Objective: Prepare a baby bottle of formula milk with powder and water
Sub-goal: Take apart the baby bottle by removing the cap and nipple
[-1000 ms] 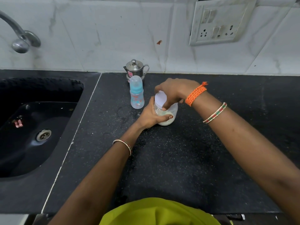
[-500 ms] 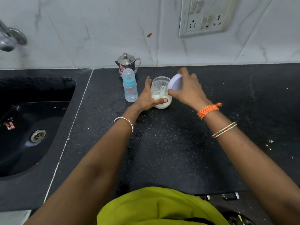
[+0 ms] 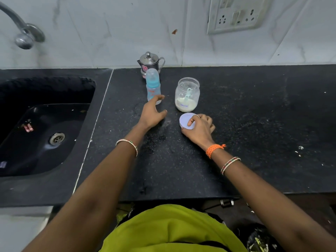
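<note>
The formula jar (image 3: 187, 95) is standing open and upright on the black counter (image 3: 254, 124), with white powder in the bottom and a pale scoop (image 3: 187, 94) leaning inside. All positions below are relative to this jar.

Just left of the jar, the baby bottle (image 3: 153, 85) is standing upright with its clear cap on; a small gap is separating the two. Behind and left of the jar, right behind the bottle and against the wall, a small steel pot (image 3: 150, 63) is sitting with its lid on.

In front of the jar, the white lid (image 3: 186, 120) is lying flat on the counter, near the jar's base but apart from it. The right hand (image 3: 199, 128) is gripping the lid by its rim, fingers curled over the near and right edges.

Front-left of the jar, the left hand (image 3: 152, 113) is hovering open and empty, fingers spread, fingertips overlapping the bottle's base; contact cannot be confirmed.

Far left of the jar, the sink (image 3: 45, 124) is dropping below counter level, its rim forming an edge, with a tap (image 3: 20, 31) above. Right of the jar, bare counter is extending to the frame edge. Behind the jar, the tiled wall is carrying a socket plate (image 3: 236, 14). The counter's front edge is lying well in front of the lid.
</note>
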### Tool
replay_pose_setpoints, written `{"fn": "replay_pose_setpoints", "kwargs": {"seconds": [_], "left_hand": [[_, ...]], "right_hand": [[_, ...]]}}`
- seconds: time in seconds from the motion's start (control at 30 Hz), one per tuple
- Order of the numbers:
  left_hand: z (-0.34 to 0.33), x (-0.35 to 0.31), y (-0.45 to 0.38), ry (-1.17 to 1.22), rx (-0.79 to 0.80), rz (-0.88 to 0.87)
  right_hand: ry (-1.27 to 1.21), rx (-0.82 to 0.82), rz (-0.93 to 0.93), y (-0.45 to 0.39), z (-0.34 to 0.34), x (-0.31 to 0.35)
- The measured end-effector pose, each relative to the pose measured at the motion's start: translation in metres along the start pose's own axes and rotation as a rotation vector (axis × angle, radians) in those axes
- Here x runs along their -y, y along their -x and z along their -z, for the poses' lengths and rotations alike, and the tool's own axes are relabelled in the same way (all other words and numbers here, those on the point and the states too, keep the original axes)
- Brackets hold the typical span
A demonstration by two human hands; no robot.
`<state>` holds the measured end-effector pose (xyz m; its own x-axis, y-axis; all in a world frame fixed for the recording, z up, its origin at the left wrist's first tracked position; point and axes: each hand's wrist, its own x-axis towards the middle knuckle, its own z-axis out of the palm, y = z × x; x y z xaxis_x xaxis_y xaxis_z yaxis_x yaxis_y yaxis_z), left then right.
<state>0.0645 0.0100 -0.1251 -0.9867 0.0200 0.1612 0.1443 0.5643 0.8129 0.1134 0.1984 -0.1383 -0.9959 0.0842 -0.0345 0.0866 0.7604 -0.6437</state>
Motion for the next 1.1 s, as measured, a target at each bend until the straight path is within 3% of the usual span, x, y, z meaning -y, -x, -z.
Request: {"fn": "replay_pose_setpoints", "kwargs": {"seconds": [0.13,0.2,0.27,0.37,0.57,0.67,0.83,0.93,1.0,1.1], "left_hand": [[0.019,0.011,0.008,0.093,-0.123,0.012],[0.031,0.015,0.009,0.124,-0.163,0.025],[0.043,0.016,0.007,0.155,-0.196,0.046],[0.055,0.018,-0.002,0.200,-0.214,0.076],[0.060,0.014,-0.019,0.180,-0.168,0.043],[0.060,0.018,-0.029,0.093,-0.076,0.043],[0.067,0.018,-0.032,0.116,0.000,0.080],[0.074,0.012,-0.027,0.137,0.015,0.114],[0.083,0.008,-0.022,0.187,0.072,0.120],[0.098,0.003,-0.013,0.360,0.301,0.111]], "right_hand": [[0.036,-0.107,0.008,0.005,0.005,0.016],[-0.105,-0.283,0.155,0.006,0.018,0.037],[-0.265,-0.334,0.368,-0.003,0.033,0.067],[-0.215,-0.256,0.478,-0.030,0.041,0.111],[0.299,-0.088,0.355,-0.096,0.008,0.164],[0.495,-0.046,0.389,-0.113,-0.004,0.172],[0.139,0.019,0.305,-0.113,-0.007,0.177],[0.058,0.104,0.344,-0.110,0.000,0.175],[-0.078,0.222,0.409,-0.107,0.008,0.172],[-0.260,0.535,0.526,-0.101,0.017,0.166]]}}
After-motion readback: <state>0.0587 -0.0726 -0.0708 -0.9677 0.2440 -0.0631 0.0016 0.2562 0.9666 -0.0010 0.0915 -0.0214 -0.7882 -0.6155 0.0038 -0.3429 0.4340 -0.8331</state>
